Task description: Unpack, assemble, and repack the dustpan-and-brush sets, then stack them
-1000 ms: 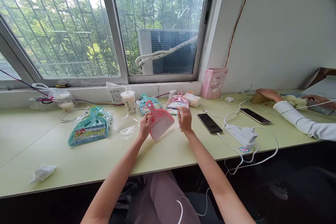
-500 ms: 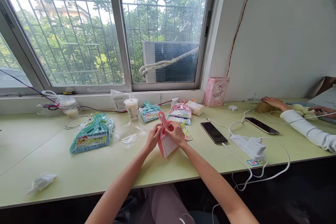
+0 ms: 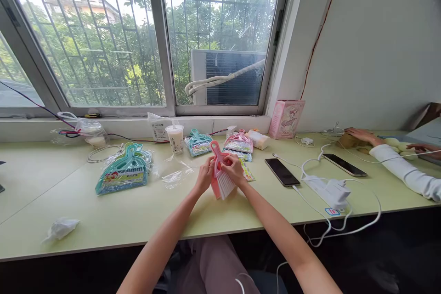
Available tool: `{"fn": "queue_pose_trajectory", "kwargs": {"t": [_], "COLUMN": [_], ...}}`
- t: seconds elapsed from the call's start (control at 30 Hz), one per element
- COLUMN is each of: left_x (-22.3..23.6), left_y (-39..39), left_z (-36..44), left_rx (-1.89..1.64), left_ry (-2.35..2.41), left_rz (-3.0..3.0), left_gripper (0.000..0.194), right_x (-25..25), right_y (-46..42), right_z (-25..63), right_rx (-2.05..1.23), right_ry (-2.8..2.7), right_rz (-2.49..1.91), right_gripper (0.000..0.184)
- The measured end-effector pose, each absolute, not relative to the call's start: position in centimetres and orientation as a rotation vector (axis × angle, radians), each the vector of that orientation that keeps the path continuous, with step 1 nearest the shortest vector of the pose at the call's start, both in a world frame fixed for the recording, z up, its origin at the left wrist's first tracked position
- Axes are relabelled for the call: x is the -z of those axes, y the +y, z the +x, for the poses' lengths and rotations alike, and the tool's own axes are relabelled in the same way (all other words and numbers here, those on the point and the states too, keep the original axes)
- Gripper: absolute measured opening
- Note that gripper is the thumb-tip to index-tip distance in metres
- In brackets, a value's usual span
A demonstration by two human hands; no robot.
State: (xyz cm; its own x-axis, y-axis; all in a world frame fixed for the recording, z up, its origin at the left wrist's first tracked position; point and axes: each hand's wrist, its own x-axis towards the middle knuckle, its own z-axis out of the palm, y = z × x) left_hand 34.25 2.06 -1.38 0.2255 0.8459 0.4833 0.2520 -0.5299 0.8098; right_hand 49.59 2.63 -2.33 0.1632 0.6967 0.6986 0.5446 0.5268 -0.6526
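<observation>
A small pink dustpan with a brush of white bristles [image 3: 220,179] stands on edge over the pale green table [image 3: 138,211] right in front of me. My left hand [image 3: 206,175] grips its left side and my right hand [image 3: 233,168] is closed round its handle part from the right. A printed card label [image 3: 246,172] lies just right of my right hand. An empty clear plastic wrapper [image 3: 174,175] lies to the left of my hands.
Packed teal dustpan sets [image 3: 122,173] lie at left, and more teal [image 3: 199,143] and pink sets [image 3: 238,143] behind. A drink cup [image 3: 175,138], two phones [image 3: 281,172], a charger with white cables [image 3: 330,190], a pink box [image 3: 285,118] and a crumpled tissue [image 3: 60,228] share the table. Another person's arm [image 3: 396,165] rests at right.
My right hand came back from the packs behind and closed on the pink dustpan set. The set turned from lying flat to standing on edge between both hands.
</observation>
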Motion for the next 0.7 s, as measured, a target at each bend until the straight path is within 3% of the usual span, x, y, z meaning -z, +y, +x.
{"fn": "queue_pose_trajectory", "kwargs": {"t": [0.37,0.57,0.7], "left_x": [1.5,2.2,2.1], "left_y": [2.0,2.2,1.8], "left_z": [34.6,34.0,34.0], "left_rx": [-1.431,-1.537,-1.586], "left_ry": [0.999,1.077,1.081], "left_rz": [2.005,1.995,1.968], "left_gripper": [0.036,0.035,0.037], "right_x": [2.0,0.7,-1.2], "right_y": [1.0,0.1,0.0], "right_z": [48.7,46.9,45.6], "right_rx": [0.083,0.344,0.315], "right_ry": [-1.438,-1.551,-1.633], "right_rz": [-1.178,-1.477,-1.574], "right_gripper": [0.011,0.018,0.011]}}
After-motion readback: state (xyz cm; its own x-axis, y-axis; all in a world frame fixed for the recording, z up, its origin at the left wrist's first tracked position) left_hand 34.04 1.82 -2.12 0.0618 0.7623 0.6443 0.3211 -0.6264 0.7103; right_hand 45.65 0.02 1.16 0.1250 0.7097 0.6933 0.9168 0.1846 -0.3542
